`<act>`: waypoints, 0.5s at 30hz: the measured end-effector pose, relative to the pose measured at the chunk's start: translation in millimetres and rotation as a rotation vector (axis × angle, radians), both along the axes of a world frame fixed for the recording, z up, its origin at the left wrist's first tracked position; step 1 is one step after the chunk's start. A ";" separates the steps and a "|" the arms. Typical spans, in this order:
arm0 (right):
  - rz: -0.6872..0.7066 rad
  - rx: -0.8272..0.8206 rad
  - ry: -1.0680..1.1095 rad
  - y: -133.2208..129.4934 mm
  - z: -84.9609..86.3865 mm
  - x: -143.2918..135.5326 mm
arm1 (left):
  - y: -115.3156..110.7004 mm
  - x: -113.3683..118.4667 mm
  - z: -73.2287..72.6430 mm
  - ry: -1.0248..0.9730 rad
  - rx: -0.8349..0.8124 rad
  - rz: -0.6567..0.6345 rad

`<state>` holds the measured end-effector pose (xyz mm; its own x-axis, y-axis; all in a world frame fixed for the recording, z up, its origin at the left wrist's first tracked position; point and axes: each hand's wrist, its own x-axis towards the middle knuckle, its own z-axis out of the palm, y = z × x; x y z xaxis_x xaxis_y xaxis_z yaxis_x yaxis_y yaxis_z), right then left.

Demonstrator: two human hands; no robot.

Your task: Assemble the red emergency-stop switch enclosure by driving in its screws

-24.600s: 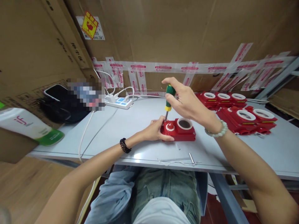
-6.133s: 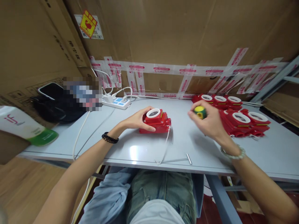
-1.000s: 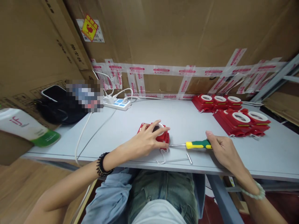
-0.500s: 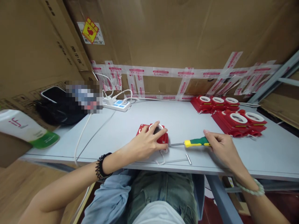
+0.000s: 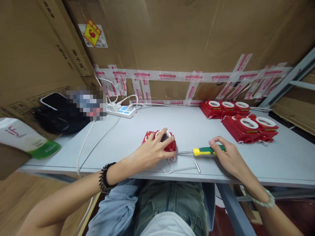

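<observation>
My left hand (image 5: 154,150) is spread over a red box (image 5: 173,146) with a white ring, its fingers gripping the box on the grey table. In my right hand (image 5: 227,155) is the green and yellow handle of a screwdriver (image 5: 203,151). The screwdriver lies level, and its metal shaft reaches the right side of the red box. A white cord hangs from the box's front, and a thin metal rod with a small crossbar (image 5: 198,167) lies on the table just in front of it.
Several red boxes with white rings (image 5: 249,123) stand at the back right. A white power strip (image 5: 123,111) with cables sits at the back left, near a black bag (image 5: 59,119) with a phone. A white and green carton (image 5: 29,139) is far left. Cardboard (image 5: 159,36) rises behind.
The fingers of my right hand have shifted on the screwdriver handle. My left hand stays on the red box. The whole view has moved slightly.
</observation>
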<state>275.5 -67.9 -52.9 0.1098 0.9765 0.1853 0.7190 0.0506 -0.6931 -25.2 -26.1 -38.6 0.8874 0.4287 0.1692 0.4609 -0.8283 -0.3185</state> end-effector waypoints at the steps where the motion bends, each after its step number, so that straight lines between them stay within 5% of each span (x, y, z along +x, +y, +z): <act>1: 0.024 -0.026 0.018 -1.5 0.2 3.2 | -0.1 0.3 0.0 0.001 -0.003 0.001; 7: 0.246 -0.254 0.188 -10.5 5.5 17.6 | -0.2 0.4 0.1 -0.020 -0.024 -0.006; 15: 0.067 -0.047 -0.082 -7.4 2.3 6.4 | -0.2 0.2 0.4 -0.027 -0.029 -0.005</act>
